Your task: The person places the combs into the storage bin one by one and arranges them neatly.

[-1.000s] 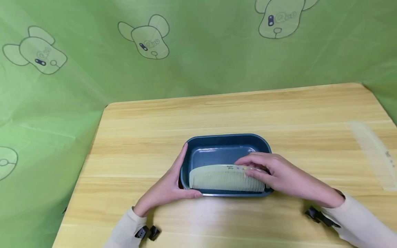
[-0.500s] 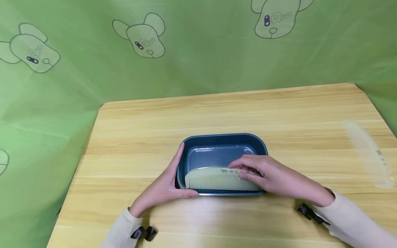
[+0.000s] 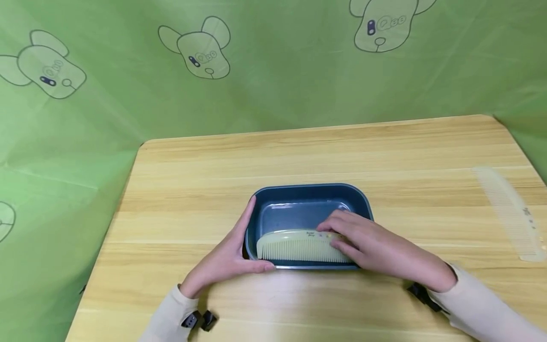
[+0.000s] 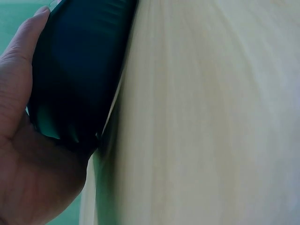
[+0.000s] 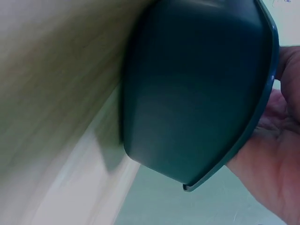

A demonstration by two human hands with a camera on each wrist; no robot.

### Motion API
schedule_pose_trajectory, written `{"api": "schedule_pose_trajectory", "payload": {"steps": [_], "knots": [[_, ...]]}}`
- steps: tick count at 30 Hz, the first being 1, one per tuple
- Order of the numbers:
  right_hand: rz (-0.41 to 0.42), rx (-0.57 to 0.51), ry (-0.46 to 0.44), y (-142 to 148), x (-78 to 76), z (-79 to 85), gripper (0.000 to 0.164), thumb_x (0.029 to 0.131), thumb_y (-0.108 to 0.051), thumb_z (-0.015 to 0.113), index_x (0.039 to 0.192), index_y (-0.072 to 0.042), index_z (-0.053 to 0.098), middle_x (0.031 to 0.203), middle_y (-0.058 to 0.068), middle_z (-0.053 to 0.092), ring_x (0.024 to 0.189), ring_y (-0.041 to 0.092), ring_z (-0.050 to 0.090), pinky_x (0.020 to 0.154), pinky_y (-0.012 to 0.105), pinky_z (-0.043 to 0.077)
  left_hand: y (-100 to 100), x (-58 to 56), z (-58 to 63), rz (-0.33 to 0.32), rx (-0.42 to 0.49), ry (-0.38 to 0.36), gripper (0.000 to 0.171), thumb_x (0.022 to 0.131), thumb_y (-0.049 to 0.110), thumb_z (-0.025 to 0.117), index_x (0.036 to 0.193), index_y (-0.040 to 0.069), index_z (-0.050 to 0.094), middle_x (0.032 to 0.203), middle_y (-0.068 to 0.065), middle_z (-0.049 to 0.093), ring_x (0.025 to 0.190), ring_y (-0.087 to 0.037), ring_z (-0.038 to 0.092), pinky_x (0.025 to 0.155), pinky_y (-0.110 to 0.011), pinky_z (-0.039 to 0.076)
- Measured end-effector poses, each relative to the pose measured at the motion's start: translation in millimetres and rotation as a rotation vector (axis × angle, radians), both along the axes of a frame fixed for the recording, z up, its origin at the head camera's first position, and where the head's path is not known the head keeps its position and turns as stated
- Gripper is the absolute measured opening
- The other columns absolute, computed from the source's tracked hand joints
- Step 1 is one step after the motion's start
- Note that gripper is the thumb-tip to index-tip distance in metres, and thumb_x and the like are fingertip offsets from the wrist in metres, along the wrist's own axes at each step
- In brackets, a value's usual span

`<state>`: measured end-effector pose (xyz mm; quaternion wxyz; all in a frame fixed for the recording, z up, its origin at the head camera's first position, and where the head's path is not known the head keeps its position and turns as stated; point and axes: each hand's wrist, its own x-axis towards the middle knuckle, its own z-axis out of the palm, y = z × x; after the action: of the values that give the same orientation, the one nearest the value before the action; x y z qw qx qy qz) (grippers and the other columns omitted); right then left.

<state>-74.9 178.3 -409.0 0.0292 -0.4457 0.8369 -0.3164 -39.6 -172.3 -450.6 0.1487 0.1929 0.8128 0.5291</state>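
A pale green comb (image 3: 299, 247) with fine teeth stands on edge, teeth down, inside a dark blue rectangular box (image 3: 307, 186), along its near wall. My right hand (image 3: 367, 242) pinches the comb's spine near its right end, thumb in front and fingers behind; that end is hidden by the hand. My left hand (image 3: 228, 251) rests around the box's left near corner, its thumb straight along the near rim and a straight finger along the left side. In the left wrist view the thumb (image 4: 21, 47) lies against the box's outer wall (image 4: 84, 61).
A second pale comb (image 3: 510, 213), translucent-looking, lies at the right side of the wooden table (image 3: 256, 161). Behind the table hangs a green cloth (image 3: 278, 95) printed with cartoon heads. Black straps with small devices sit at both wrists.
The comb has sunk slightly lower in the box. My right hand has shifted a little and now covers more of the comb's right end. My left hand keeps its place on the box.
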Motion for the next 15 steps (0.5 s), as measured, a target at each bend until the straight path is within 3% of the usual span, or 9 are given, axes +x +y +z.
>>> {"api": "schedule_pose_trajectory", "payload": {"steps": [6,15], "knots": [[0.007,0.019,0.022,-0.4,-0.1,-0.9,0.037,0.099,0.001,0.076,0.133,-0.013,0.071,0.123,-0.011,0.065,0.111,0.009,0.059,0.102,0.045,0.052,0.3,0.0,0.3,0.000,0.005,0.005,0.144,0.083,0.025,0.100,0.174,0.043,-0.010,0.181,0.008,-0.006,0.165,-0.020,0.005,0.129,-0.059,0.016],[-0.014,0.029,0.030,-1.7,1.7,-1.6,0.033,0.099,-0.004,0.079,0.131,-0.011,0.073,0.120,-0.011,0.064,0.109,0.009,0.059,0.095,0.043,0.055,0.5,0.4,-1.3,0.002,0.003,0.007,0.144,0.082,0.023,0.100,0.175,0.037,-0.009,0.181,0.007,-0.005,0.165,-0.020,0.005,0.129,-0.058,0.015]]}}
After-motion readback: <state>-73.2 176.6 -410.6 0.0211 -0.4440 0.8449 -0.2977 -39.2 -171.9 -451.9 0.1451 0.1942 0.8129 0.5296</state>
